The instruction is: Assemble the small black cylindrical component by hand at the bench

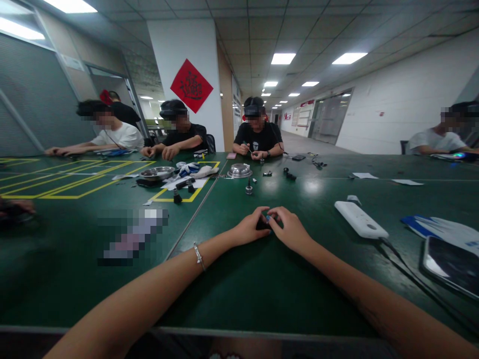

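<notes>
My left hand (250, 227) and my right hand (292, 230) meet over the green table (232, 289), fingertips close together. The fingers of my left hand curve inward, with thumb and index around a dark patch between the hands. My right hand's fingers are bent towards the same spot. Small blue spots show at the fingertips. Whatever the fingers hold, if anything, is too small and dark to name. A silver bracelet (198, 254) circles my left wrist. Beyond my hands stands a small metal part (249, 188).
To the right lie a white device (359, 219) with a cable, a blue-and-white glove (445, 227) and a phone (454, 267). Ahead are an upturned metal bowl (240, 171), another bowl (157, 173) and black parts (177, 196). Several co-workers sit around the table.
</notes>
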`<state>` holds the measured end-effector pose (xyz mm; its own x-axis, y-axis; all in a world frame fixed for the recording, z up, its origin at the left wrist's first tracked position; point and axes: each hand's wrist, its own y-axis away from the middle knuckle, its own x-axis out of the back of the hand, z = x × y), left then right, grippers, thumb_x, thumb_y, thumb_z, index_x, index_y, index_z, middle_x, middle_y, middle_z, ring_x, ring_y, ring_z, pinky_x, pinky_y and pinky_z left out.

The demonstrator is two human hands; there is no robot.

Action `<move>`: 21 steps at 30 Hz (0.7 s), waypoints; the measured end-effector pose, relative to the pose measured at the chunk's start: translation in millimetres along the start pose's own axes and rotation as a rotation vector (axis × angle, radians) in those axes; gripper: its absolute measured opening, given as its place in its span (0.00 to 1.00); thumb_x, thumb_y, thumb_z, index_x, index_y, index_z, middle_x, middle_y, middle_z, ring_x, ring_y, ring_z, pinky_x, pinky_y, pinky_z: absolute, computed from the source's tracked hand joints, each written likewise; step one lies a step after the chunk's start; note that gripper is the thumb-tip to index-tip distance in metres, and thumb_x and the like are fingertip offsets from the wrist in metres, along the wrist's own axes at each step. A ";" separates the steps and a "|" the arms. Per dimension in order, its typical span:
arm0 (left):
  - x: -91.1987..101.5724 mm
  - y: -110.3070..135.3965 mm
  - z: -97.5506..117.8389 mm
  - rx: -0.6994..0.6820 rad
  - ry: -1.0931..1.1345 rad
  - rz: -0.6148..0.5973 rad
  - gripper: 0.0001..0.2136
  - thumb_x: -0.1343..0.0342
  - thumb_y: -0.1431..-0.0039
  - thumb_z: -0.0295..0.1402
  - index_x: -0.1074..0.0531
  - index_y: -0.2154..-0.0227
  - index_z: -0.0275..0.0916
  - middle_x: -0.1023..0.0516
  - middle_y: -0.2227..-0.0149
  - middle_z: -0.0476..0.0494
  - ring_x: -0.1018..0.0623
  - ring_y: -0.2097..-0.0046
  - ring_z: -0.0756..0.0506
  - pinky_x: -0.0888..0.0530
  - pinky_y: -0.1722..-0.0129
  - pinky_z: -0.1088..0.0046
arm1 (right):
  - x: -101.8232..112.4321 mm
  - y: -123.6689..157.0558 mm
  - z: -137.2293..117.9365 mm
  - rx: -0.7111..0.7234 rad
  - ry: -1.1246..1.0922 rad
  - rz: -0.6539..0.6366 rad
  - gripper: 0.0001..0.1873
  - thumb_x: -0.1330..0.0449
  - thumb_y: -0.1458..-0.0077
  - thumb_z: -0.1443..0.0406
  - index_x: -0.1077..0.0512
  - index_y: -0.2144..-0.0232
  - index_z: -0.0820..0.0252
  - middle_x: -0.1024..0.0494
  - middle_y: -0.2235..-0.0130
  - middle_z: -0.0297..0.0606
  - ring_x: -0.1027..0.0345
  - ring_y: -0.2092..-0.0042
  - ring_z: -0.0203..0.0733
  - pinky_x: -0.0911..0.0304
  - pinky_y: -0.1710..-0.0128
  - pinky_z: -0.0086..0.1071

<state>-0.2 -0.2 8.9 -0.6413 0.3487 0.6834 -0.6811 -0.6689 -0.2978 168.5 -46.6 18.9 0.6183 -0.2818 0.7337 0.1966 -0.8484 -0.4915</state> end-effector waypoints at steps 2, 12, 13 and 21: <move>-0.6 -0.3 0.5 0.029 -0.012 -0.006 0.31 0.42 0.51 0.30 0.47 0.44 0.36 0.31 0.62 0.45 0.28 0.60 0.45 0.31 0.58 0.65 | -0.5 -0.7 0.4 -0.003 0.003 -0.030 0.07 0.48 0.44 0.67 0.29 0.67 0.62 0.26 0.66 0.39 0.34 0.64 0.39 0.41 0.64 0.32; -1.9 0.1 -1.5 0.011 0.003 0.005 0.31 0.41 0.51 0.30 0.47 0.45 0.36 0.30 0.60 0.44 0.28 0.58 0.45 0.31 0.56 0.64 | 3.1 0.5 -1.5 0.065 0.097 -0.071 0.11 0.48 0.43 0.67 0.28 0.62 0.61 0.26 0.63 0.40 0.34 0.62 0.41 0.41 0.60 0.34; -2.1 -0.1 -2.2 0.002 0.001 0.010 0.31 0.41 0.51 0.30 0.47 0.45 0.36 0.30 0.61 0.44 0.28 0.58 0.45 0.31 0.57 0.65 | 2.2 0.6 -0.6 0.077 0.091 -0.075 0.12 0.49 0.43 0.67 0.28 0.60 0.62 0.26 0.62 0.41 0.34 0.61 0.41 0.41 0.59 0.34; -2.1 -0.3 -3.1 -0.025 0.031 0.013 0.31 0.42 0.51 0.29 0.49 0.44 0.36 0.31 0.54 0.40 0.28 0.55 0.44 0.32 0.53 0.64 | -3.7 -1.1 0.1 0.092 -0.049 -0.055 0.15 0.47 0.45 0.70 0.31 0.54 0.62 0.28 0.62 0.41 0.33 0.61 0.40 0.39 0.59 0.33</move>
<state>0.2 1.3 5.5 -0.6606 0.3603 0.6586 -0.6807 -0.6574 -0.3232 166.1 -44.6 16.7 0.6405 -0.2121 0.7381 0.2989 -0.8165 -0.4940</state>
